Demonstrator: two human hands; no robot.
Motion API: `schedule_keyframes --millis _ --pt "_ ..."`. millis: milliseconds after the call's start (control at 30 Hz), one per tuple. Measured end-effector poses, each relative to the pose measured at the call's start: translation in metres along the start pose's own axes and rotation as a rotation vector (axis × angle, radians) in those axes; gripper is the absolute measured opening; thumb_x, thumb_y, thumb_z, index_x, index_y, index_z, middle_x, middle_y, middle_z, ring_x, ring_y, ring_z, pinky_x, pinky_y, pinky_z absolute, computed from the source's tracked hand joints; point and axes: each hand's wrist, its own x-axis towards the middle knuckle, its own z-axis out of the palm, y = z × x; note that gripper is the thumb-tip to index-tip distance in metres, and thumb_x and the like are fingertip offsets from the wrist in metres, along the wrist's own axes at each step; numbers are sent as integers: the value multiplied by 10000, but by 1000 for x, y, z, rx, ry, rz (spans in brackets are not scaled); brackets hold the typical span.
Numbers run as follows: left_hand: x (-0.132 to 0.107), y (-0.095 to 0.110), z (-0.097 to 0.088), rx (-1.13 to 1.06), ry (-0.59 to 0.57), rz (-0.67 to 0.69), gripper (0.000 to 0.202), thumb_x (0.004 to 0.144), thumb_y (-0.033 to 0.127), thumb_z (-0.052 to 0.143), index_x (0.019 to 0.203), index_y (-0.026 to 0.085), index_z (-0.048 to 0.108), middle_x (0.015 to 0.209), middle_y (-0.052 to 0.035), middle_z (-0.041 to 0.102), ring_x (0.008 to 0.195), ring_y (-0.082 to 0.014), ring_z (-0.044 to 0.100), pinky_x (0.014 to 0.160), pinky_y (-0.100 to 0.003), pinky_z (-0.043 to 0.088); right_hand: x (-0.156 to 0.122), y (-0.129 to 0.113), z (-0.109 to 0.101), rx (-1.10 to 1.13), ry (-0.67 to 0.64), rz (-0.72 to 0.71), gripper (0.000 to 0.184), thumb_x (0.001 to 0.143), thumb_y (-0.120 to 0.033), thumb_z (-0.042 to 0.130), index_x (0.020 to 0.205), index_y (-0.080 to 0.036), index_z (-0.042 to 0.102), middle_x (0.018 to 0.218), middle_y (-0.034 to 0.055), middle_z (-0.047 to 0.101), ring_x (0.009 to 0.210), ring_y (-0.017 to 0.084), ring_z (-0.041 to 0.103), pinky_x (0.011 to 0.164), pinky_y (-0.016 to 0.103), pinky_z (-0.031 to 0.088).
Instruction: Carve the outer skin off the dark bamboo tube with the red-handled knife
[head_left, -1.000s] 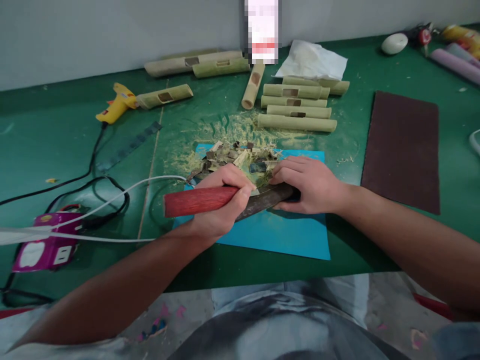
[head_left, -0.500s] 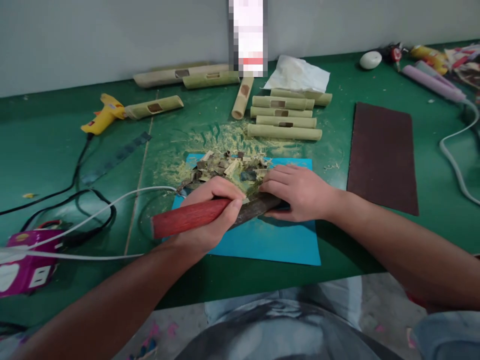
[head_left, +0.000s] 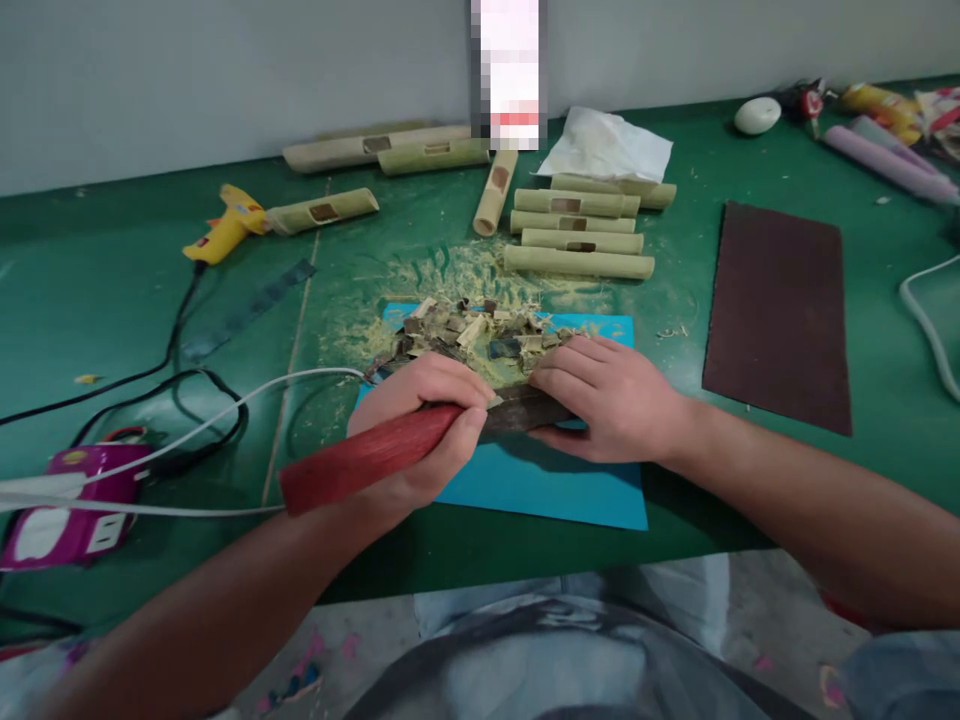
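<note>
My left hand [head_left: 424, 410] is closed around a red-handled carving knife [head_left: 367, 458]. Only a little of its pale blade shows past my fingertips, against a dark-skinned piece of bamboo [head_left: 517, 412]. The far end of this piece is gripped by my right hand [head_left: 600, 395], its fingers curled over the top and the thumb below. Under both hands lies a blue sheet [head_left: 555, 490]. Bark chips and pale shavings [head_left: 465, 335] are heaped just beyond the bamboo, on the sheet and the table.
Several cut bamboo tubes [head_left: 579, 263] with square holes lie behind the shavings, near white paper [head_left: 604, 150]. A yellow glue gun [head_left: 229, 225] and a magenta power block [head_left: 82, 500] with cables are at left. Brown sandpaper [head_left: 776, 315] is on the right.
The knife handle has swung slightly down and left in my left hand. The bamboo piece now lies more level, and my right hand has shifted slightly with it. The whole view has shifted slightly.
</note>
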Motion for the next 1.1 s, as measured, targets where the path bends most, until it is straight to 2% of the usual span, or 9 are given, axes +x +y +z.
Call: schedule_keyframes --millis 233,467,600,767,933,1100 --pt "5 16 -2 97 31 20 115 886 144 677 851 253 686 861 0 761 797 -179 735 756 -350 615 3 -26 -5 -10 39 150 323 979 -424 622 1030 -111 683 927 123 726 832 262 626 672 384 481" --pt "9 19 0 198 7 63 102 898 159 671 851 247 695 840 -10 761 800 -188 739 757 -354 625 3 -28 -2 69 22 258 320 977 -459 625 984 -142 668 927 125 722 833 264 633 700 392 520" --pt "9 15 0 216 19 45 102 914 175 669 848 250 692 881 -4 767 833 -189 744 782 -369 620 2 -23 0 142 -13 280 328 982 -466 620 996 -141 664 935 137 716 866 275 638 749 410 538" --pt "6 2 -4 110 75 45 86 935 214 662 856 238 683 898 0 765 847 -172 731 828 -363 616 1 -15 1 208 -23 275 359 975 -477 632 1005 -125 693 886 119 724 830 253 661 731 374 524" --pt "4 -16 -4 -7 112 37 119 945 237 646 833 234 686 879 -5 760 812 -165 712 792 -348 607 -3 -8 -2 240 -37 204 380 984 -477 617 1085 -122 709 926 106 759 829 230 686 687 335 501" --pt "2 -20 3 -99 171 41 147 921 188 628 784 222 669 830 9 746 757 -138 697 753 -310 601 -3 -6 -2 287 -47 202 366 950 -467 651 1074 -128 708 951 109 764 844 232 691 682 331 499"
